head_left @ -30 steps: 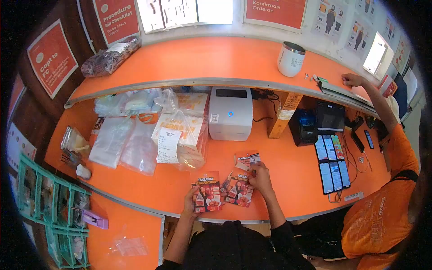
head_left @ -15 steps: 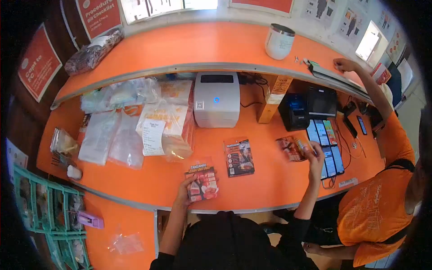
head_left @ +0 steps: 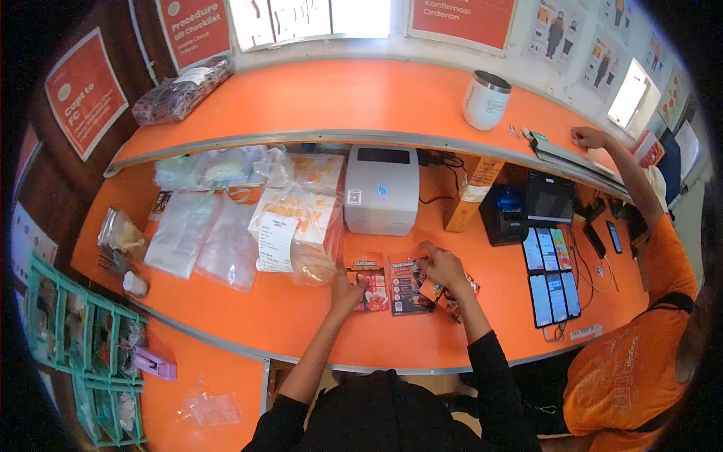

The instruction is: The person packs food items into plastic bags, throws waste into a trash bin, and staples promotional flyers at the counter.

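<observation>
A red "Takeaway" flyer (head_left: pixel 374 299) lies on the orange counter with my left hand (head_left: pixel 348 292) closed on its left edge, thumb on top. Right beside it is a darker "Takeaway" flyer (head_left: pixel 405 300), almost edge to edge with the first. My right hand (head_left: pixel 446 270) is over the dark flyer's right side, its fingers bent near the top corner. Under that palm it grips several dark, red-and-orange flyers (head_left: pixel 454 307), partly covered by the hand. The exact finger contact with the dark flyer is hidden.
Behind my hands stand a white label printer (head_left: pixel 382 197) and a bagged order with a receipt (head_left: pixel 297 226). Clear plastic bags (head_left: pixel 181 233) lie left. To the right are several phones (head_left: pixel 553 297) and a black receipt printer (head_left: pixel 503 215). A co-worker in an orange shirt (head_left: pixel 629 339) stands at right.
My left hand has set the red flyer beside the dark one, moving forward and right. My right hand has swung left with its flyers to the dark flyer. The view has tilted slightly.
</observation>
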{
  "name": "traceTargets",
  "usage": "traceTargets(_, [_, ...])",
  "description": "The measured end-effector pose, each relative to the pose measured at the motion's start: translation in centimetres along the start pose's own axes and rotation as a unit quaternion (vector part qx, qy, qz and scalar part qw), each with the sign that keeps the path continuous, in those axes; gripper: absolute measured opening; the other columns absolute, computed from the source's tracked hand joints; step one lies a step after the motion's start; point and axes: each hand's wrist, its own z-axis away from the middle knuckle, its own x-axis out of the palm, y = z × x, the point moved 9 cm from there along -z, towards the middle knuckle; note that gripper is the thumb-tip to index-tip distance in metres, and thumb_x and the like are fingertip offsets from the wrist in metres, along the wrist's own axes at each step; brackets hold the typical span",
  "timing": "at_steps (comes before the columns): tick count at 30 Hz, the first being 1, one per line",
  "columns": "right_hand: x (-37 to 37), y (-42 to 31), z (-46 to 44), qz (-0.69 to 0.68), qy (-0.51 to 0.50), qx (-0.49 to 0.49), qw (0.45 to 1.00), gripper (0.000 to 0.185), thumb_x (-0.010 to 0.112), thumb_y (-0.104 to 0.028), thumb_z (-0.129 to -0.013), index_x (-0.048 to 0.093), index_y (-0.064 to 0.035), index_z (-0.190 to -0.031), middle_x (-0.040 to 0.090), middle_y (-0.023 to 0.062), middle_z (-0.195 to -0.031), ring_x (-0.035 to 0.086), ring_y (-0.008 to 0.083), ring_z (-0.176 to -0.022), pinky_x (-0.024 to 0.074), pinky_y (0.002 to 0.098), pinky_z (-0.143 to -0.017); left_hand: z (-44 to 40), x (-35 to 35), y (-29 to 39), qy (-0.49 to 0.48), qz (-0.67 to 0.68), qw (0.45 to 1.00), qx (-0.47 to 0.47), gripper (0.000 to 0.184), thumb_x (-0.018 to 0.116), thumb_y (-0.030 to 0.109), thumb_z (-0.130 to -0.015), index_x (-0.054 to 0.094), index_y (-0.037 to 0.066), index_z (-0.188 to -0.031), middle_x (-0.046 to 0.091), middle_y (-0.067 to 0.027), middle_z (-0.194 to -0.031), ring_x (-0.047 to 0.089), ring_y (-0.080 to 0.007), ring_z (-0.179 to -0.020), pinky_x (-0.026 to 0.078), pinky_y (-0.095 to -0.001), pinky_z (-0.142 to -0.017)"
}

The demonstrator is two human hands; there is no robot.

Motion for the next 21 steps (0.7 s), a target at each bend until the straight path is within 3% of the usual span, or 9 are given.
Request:
traceTargets(1, [0.1,-0.4,-0.3,0.001,0.001,-0.006,1.000,0.037,0.059,-0.037,-0.080,0.059,-0.0119,-0.107,0.065,0.0199,-0.094,0.063,0.0384,-0.087,0.0498,0.0479,-0.078,0.3,0.3,0.0,0.006,0.000,1.000,0.002,0.057,0.070,0.018,-0.074,0.045,-0.006,-0.120,0.058,-0.0241,-0.109,0.058,-0.0318,-0.100,0.047,-0.0436,-0.082])
traceTargets(3, [0.4,-0.8,-1.0,0.062,-0.022,-0.028,0.997,0.038,0.064,-0.038,-0.077,0.063,-0.0162,-0.107,0.063,0.0169,-0.105,0.062,0.0354,-0.093,0.0497,0.0458,-0.082,1.8,0.2,0.4,0.073,-0.221,0.972,0.033,0.081,0.070,0.021,-0.073,0.027,-0.006,-0.135,0.035,-0.0333,-0.131,0.039,-0.0423,-0.122,0.039,-0.0474,-0.094])
traceTargets(4, [0.5,-0.5,-1.3,0.063,-0.023,-0.032,0.997,0.038,0.064,-0.038,-0.077,0.063,-0.0162,-0.107,0.063,0.0169,-0.105,0.062,0.0354,-0.093,0.0497,0.0458,-0.082,2.2,0.9,-0.2,0.028,-0.206,0.978,-0.017,0.099,0.072,0.030,-0.071,0.012,-0.003,-0.143,0.016,-0.0358,-0.137,0.018,-0.0514,-0.130,0.026,-0.0519,-0.104])
traceTargets(5, [0.5,-0.6,-1.5,0.063,-0.023,-0.074,0.995,0.036,0.067,-0.036,-0.075,0.065,-0.0172,-0.105,0.063,0.0144,-0.104,0.062,0.0338,-0.093,0.0500,0.0444,-0.081,3.1,1.1,0.2,0.033,-0.205,0.978,-0.020,0.099,0.072,0.030,-0.071,0.012,-0.003,-0.143,0.016,-0.0358,-0.137,0.018,-0.0514,-0.130,0.026,-0.0519,-0.104])
traceTargets(7, [0.8,-1.1,-1.7,0.064,-0.027,-0.128,0.989,0.035,0.069,-0.035,-0.073,0.067,-0.0182,-0.103,0.063,0.0120,-0.104,0.063,0.0321,-0.093,0.0503,0.0430,-0.081,4.5,2.9,2.2,0.007,-0.396,0.917,0.048,0.110,0.074,0.041,-0.068,0.008,0.002,-0.146,0.018,-0.0329,-0.138,0.018,-0.0503,-0.131,0.022,-0.0535,-0.107])
traceTargets(11, [0.5,-0.6,-0.3,0.001,0.049,-0.068,0.996,0.030,0.071,-0.029,-0.070,0.069,-0.0183,-0.098,0.063,0.0055,-0.107,0.064,0.0295,-0.087,0.0514,0.0417,-0.076,4.0,5.6,4.8,-0.106,-0.329,0.924,0.161,0.121,0.080,0.049,-0.056,0.012,0.006,-0.146,0.021,-0.0278,-0.140,0.018,-0.0456,-0.132,0.018,-0.0609,-0.105])
traceTargets(13, [0.3,-0.8,0.3,-0.006,0.070,-0.054,0.996,0.028,0.071,-0.027,-0.070,0.069,-0.0174,-0.096,0.063,0.0038,-0.108,0.065,0.0293,-0.084,0.0518,0.0415,-0.074,2.6,7.7,3.8,-0.204,-0.279,0.915,0.205,0.133,0.082,0.053,-0.050,0.004,0.011,-0.148,0.008,-0.0273,-0.149,0.005,-0.0440,-0.139,0.010,-0.0556,-0.111])
traceTargets(17, [-0.8,-2.0,1.1,-0.007,0.120,-0.065,0.991,0.018,0.072,-0.023,-0.071,0.067,-0.0126,-0.086,0.067,0.0053,-0.089,0.065,0.0284,-0.073,0.0509,0.0399,-0.065,0.6,8.6,4.0,-0.244,-0.288,0.893,0.244,0.143,0.084,0.055,-0.042,-0.002,0.014,-0.148,0.008,-0.0271,-0.149,0.006,-0.0418,-0.140,0.008,-0.0560,-0.111])
traceTargets(21, [-2.0,-1.5,0.6,-0.090,0.113,-0.073,0.987,0.016,0.074,-0.018,-0.070,0.066,-0.0101,-0.082,0.066,0.0057,-0.071,0.064,0.0286,-0.066,0.0497,0.0361,-0.060,0.7,9.3,3.7,-0.305,-0.332,0.873,0.186,0.150,0.084,0.058,-0.038,-0.010,0.014,-0.147,0.012,-0.0270,-0.148,0.015,-0.0421,-0.138,0.007,-0.0578,-0.110])
